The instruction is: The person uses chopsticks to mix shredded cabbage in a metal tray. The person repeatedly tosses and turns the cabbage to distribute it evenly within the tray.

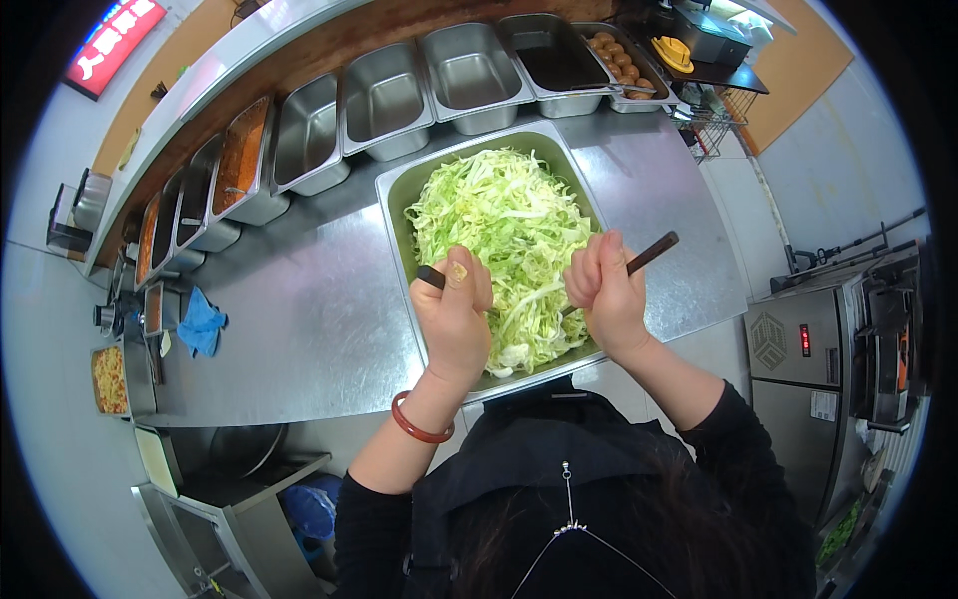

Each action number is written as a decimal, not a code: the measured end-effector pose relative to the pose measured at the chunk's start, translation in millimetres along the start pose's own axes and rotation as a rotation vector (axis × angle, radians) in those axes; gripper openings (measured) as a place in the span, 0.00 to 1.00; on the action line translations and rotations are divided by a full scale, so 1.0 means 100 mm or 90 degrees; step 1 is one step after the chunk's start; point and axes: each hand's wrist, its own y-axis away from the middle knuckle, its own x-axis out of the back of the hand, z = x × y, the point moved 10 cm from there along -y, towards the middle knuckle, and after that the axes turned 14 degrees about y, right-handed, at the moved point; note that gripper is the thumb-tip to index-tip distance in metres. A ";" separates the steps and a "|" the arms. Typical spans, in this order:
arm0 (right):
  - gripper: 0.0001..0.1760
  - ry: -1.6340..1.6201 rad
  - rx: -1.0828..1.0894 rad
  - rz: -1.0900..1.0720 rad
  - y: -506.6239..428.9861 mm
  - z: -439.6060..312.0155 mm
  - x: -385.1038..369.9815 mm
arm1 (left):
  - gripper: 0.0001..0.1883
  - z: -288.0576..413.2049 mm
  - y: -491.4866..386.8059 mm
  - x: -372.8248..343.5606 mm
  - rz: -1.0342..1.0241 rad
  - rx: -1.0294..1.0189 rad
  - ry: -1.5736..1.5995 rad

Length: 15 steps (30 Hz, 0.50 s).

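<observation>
A large rectangular stainless steel pan [394, 201] stands on the counter before me, heaped with shredded cabbage [503, 217]. My left hand [455, 307] is closed around a dark handle [432, 276], whose end shows beside the thumb; the rest of that tool is hidden. My right hand [610, 292] grips a second dark handle [657, 249] that slants up to the right, and its thin lower part goes into the shreds. Both fists are over the near part of the pan, apart from each other. What kind of tools these are, I cannot tell.
Steel food pans [385, 97] line the counter's back edge, one holding brown eggs [620, 64], another an orange-red food [241, 161]. A blue cloth [200, 322] lies at the left of the steel counter [299, 299]. A steel cabinet [793, 337] with a red display stands at right.
</observation>
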 end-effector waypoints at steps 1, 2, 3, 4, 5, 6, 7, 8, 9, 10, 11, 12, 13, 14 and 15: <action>0.25 -0.007 0.003 -0.005 -0.02 -0.08 -0.03 | 0.20 0.05 -0.02 -0.05 -0.008 0.005 0.019; 0.25 -0.013 0.018 -0.011 -0.04 -0.18 -0.06 | 0.20 0.11 -0.04 -0.10 -0.020 0.002 0.023; 0.25 -0.019 0.022 -0.019 -0.06 -0.26 -0.08 | 0.21 0.17 -0.06 -0.16 -0.033 -0.001 0.033; 0.25 -0.024 0.026 -0.027 -0.08 -0.35 -0.10 | 0.21 0.23 -0.07 -0.23 -0.052 -0.007 0.045; 0.25 -0.028 0.031 -0.032 -0.10 -0.44 -0.12 | 0.21 0.29 -0.09 -0.26 -0.048 -0.007 0.054; 0.25 -0.033 0.049 -0.047 -0.11 -0.55 -0.16 | 0.21 0.35 -0.10 -0.30 -0.051 -0.009 0.065; 0.25 -0.044 0.053 -0.062 -0.12 -0.63 -0.19 | 0.22 0.42 -0.12 -0.33 -0.047 -0.009 0.081; 0.25 -0.051 0.058 -0.071 -0.13 -0.72 -0.20 | 0.22 0.50 -0.14 -0.40 -0.073 -0.025 0.087; 0.25 -0.057 0.063 -0.081 -0.12 -0.80 -0.21 | 0.22 0.57 -0.14 -0.44 -0.082 -0.033 0.098; 0.25 -0.056 0.067 -0.087 -0.11 -0.87 -0.21 | 0.22 0.64 -0.14 -0.48 -0.092 -0.040 0.108; 0.25 -0.054 0.078 -0.089 -0.10 -0.94 -0.19 | 0.22 0.71 -0.13 -0.50 -0.100 -0.047 0.121; 0.25 -0.053 0.089 -0.092 -0.09 -1.01 -0.17 | 0.22 0.79 -0.11 -0.52 -0.116 -0.064 0.111; 0.25 -0.055 0.093 -0.092 -0.07 -1.05 -0.12 | 0.22 0.87 -0.08 -0.53 -0.131 -0.079 0.105; 0.26 -0.058 0.098 -0.089 -0.05 -1.09 -0.07 | 0.22 0.94 -0.06 -0.52 -0.139 -0.091 0.114; 0.26 -0.019 0.123 -0.085 -0.03 -1.12 -0.01 | 0.23 1.00 -0.03 -0.49 -0.146 -0.101 0.068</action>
